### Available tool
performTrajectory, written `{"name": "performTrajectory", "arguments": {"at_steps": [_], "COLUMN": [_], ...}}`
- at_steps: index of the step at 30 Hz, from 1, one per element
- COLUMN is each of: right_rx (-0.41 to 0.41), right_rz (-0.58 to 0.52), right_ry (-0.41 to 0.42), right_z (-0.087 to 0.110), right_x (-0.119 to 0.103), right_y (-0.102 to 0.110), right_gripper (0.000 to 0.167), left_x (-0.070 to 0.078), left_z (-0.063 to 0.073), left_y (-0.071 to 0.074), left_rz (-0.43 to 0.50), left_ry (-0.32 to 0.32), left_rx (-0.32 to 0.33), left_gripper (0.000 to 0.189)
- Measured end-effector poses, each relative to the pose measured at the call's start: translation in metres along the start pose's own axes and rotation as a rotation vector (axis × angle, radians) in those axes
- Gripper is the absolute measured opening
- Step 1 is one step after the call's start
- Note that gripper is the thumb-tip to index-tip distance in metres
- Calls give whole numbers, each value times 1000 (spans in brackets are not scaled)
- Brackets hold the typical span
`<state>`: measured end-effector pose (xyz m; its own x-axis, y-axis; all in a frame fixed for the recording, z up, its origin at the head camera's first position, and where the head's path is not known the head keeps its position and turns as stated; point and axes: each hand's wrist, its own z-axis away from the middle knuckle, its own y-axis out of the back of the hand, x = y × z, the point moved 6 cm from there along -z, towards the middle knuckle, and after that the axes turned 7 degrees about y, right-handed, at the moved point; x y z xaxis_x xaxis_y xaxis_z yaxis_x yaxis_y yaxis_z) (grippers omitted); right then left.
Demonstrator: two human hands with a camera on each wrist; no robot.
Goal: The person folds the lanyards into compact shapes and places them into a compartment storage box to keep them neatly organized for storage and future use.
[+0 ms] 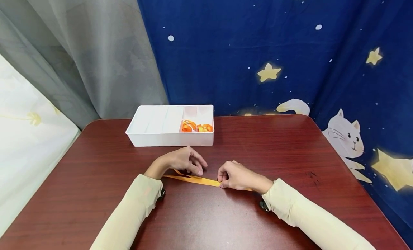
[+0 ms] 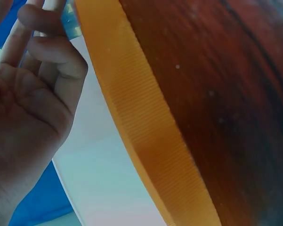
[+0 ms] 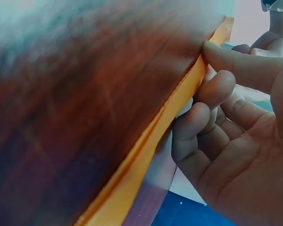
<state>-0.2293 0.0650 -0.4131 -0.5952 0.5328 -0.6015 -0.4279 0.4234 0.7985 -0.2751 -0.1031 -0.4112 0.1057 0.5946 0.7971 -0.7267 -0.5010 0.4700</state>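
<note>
A right hand (image 1: 238, 176) pinches an orange-yellow ribbon (image 1: 206, 181) in front of a white divided box (image 1: 171, 139) on a wood-grain table (image 1: 200, 217); the left hand (image 1: 184, 159), fingers loosely bent, grips nothing. Likely light, limp and slick, the ribbon should suit flat pinching across its width. The left-wrist view reveals fine ribbing lost in the head view.
</note>
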Motion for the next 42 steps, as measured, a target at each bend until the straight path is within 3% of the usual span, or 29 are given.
{"name": "performTrajectory", "arguments": {"at_steps": [6, 17, 27, 32, 39, 42], "right_rx": [4, 38, 76, 109, 139, 157], "right_rz": [38, 126, -15, -56, -77, -86], "right_ry": [2, 13, 70, 112, 116, 111], "right_z": [0, -1, -5, -5, -5, -5], "right_x": [-2, -3, -8, -11, -11, -10], "right_y": [0, 2, 14, 23, 34, 37], "right_gripper": [17, 19, 16, 14, 11, 11], "left_x": [-5, -6, -5, -4, 5, 8], "left_z": [0, 1, 2, 0, -1, -1], "left_y": [-5, -8, -7, -6, -7, -7], "left_rz": [15, 13, -11, -19, -60, -58], "left_ry": [50, 101, 94, 68, -92, -129], "left_rx": [-57, -97, -74, -57, -77, -78], "left_gripper": [31, 32, 26, 17, 16, 16]}}
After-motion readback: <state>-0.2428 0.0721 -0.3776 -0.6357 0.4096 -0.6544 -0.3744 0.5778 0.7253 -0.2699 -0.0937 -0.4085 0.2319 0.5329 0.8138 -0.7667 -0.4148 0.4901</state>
